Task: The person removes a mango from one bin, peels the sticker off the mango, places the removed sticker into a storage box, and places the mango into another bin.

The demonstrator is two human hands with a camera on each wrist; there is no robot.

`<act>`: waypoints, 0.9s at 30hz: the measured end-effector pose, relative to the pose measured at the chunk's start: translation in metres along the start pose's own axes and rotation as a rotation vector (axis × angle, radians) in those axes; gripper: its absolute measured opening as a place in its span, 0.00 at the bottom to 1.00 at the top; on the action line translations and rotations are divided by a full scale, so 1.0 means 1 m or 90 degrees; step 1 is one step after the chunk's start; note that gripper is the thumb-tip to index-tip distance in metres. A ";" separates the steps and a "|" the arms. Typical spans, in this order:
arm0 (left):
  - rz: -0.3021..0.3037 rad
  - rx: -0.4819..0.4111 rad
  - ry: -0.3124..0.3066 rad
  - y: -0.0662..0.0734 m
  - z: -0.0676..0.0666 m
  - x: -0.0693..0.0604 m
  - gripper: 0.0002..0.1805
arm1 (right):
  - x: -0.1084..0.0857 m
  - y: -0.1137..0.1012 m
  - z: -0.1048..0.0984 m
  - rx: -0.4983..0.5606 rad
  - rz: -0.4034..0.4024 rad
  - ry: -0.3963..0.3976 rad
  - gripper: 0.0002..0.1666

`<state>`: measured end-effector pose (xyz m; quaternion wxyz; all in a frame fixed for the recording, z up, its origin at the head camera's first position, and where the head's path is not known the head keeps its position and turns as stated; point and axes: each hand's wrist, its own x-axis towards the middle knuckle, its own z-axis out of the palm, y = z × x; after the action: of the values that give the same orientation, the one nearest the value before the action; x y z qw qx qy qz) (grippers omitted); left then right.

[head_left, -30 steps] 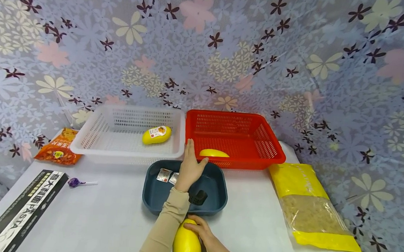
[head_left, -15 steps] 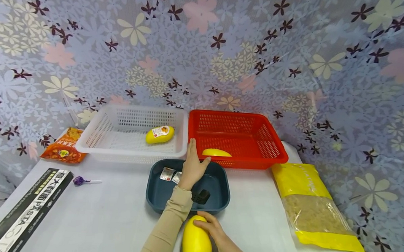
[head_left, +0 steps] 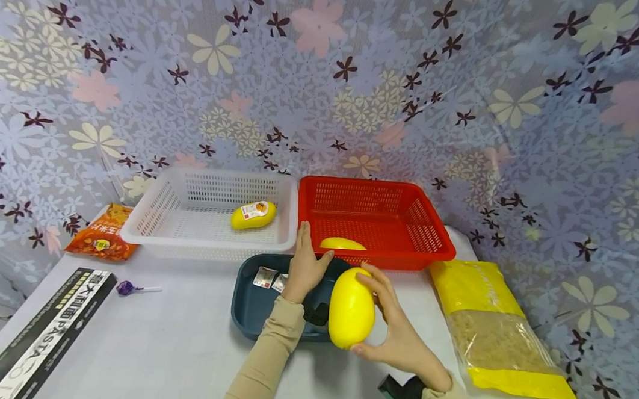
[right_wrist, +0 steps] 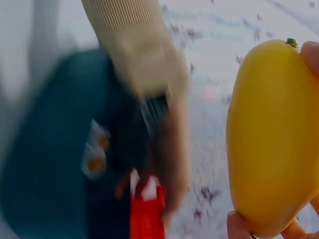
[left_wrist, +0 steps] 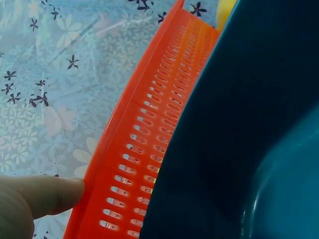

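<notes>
My right hand holds a large, smooth yellow melon off the table, before the right side of a dark blue basin. In the right wrist view the melon has a green stem end, and fingertips grip it. My left hand reaches over the basin with straight fingers near the meeting rims of the white basket and the red basket. In the left wrist view a finger touches the red rim. Small silvery packets lie in the basin.
A labelled yellow fruit lies in the white basket, another yellow fruit in the red one. Left are an orange snack bag, a pasta box and a lollipop. A yellow bag lies right.
My right hand has lifted the melon from the table's front and carried it forward and right, to beside the basin. My left hand stays at the basket rims.
</notes>
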<state>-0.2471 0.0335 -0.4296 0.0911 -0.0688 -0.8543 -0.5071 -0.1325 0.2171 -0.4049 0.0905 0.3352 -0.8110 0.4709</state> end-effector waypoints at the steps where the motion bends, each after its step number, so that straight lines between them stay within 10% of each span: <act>1: -0.001 0.000 0.000 0.000 0.000 0.000 0.45 | 0.007 0.004 -0.004 -0.001 0.009 0.015 0.58; 12: 0.003 -0.002 0.012 -0.004 0.003 0.001 0.45 | 0.080 0.055 -0.031 0.023 0.140 0.131 0.52; 27: -0.009 -0.006 0.000 -0.006 0.003 0.003 0.45 | 0.113 0.086 -0.021 0.019 0.218 0.132 0.52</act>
<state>-0.2518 0.0335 -0.4358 0.0874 -0.0634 -0.8523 -0.5117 -0.2760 0.2107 -0.4016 0.0867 0.1435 -0.8354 0.5235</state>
